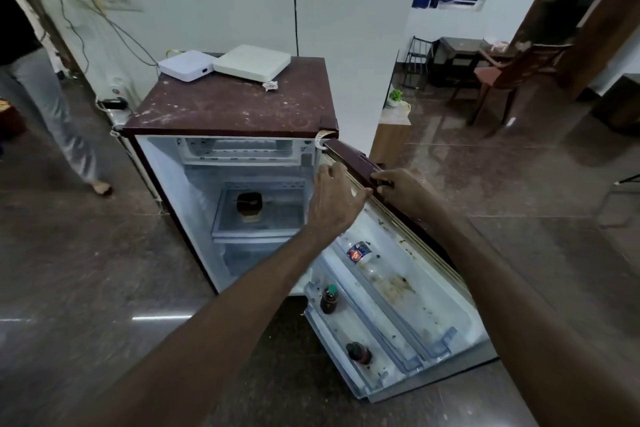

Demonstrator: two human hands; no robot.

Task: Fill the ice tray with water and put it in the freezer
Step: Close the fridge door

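Observation:
A small maroon fridge [235, 107] stands with its door [412, 291] swung wide to the right. The freezer compartment [239, 151] at the top of the cabinet is open to view; whether an ice tray lies in it I cannot tell. My left hand [334, 198] rests on the inner top edge of the door, fingers fairly straight. My right hand [401, 185] grips the door's top edge from the outer side, thumb curled over it. Neither hand holds an ice tray.
A dark jar [248, 206] sits on the fridge shelf. Bottles [329, 298] stand in the door racks. Two white boxes [225, 64] lie on the fridge top. A person's legs [62, 135] are at the left. A chair [502, 76] and a low table stand at the back right.

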